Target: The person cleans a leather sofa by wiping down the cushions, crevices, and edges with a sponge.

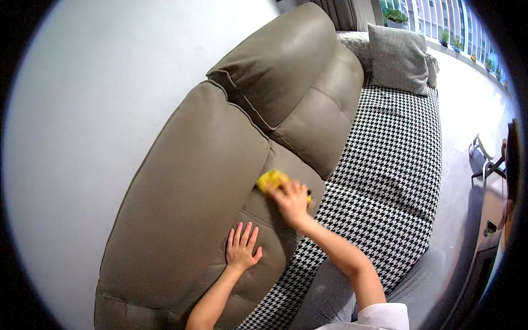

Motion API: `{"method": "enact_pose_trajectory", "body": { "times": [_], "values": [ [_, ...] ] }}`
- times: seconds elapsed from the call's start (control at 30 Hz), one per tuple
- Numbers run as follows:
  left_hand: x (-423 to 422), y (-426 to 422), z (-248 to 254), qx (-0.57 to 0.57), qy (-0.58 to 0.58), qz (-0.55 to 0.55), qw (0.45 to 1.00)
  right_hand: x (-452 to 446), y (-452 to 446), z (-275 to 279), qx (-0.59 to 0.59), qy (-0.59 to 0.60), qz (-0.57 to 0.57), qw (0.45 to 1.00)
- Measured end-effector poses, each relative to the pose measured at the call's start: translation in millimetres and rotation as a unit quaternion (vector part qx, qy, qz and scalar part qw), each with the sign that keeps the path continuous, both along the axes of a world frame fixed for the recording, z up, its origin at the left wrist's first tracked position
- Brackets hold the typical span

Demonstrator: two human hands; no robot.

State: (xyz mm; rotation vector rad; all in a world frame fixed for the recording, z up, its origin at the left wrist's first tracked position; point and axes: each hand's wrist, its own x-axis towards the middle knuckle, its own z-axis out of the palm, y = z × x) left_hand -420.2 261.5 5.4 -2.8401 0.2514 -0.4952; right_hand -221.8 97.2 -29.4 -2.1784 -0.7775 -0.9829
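Note:
My right hand (291,203) is closed over a yellow cloth (269,179), blurred by motion, and presses it on the brown sofa's back cushion (283,157). A small dark spot shows at the cloth's right side, too blurred to name. Flat on the lower part of the same brown cushioning lies my left hand (242,250), fingers spread, with nothing in it. Black-and-white houndstooth fabric (379,192) covers the seat beside the backrest.
A grey ribbed pillow (399,59) leans at the sofa's far end. My legs in grey trousers (327,294) are on the seat. To the right stand a dark-edged wooden piece of furniture (492,225) and a thin-legged stand (487,168). Potted plants (395,17) line the railing.

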Motion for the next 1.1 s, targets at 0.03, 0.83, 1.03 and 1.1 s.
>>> {"method": "enact_pose_trajectory", "body": {
  "times": [0.03, 0.83, 1.03, 1.1],
  "values": [
    [-1, 2, -3, -0.003, 0.002, 0.001, 1.0, -21, 0, -8, -0.024, -0.042, 0.056, 0.997],
    [1, 3, -8, 0.009, -0.024, -0.018, 0.999, 28, -37, -39, -0.038, -0.153, 0.153, 0.976],
    [-2, 4, -10, 0.017, -0.02, -0.015, 1.0, 69, -48, -54, 0.107, 0.095, -0.069, 0.987],
    [3, 5, -11, 0.02, -0.023, -0.018, 0.999, 27, -43, -46, 0.085, 0.059, -0.01, 0.995]
  ]
}}
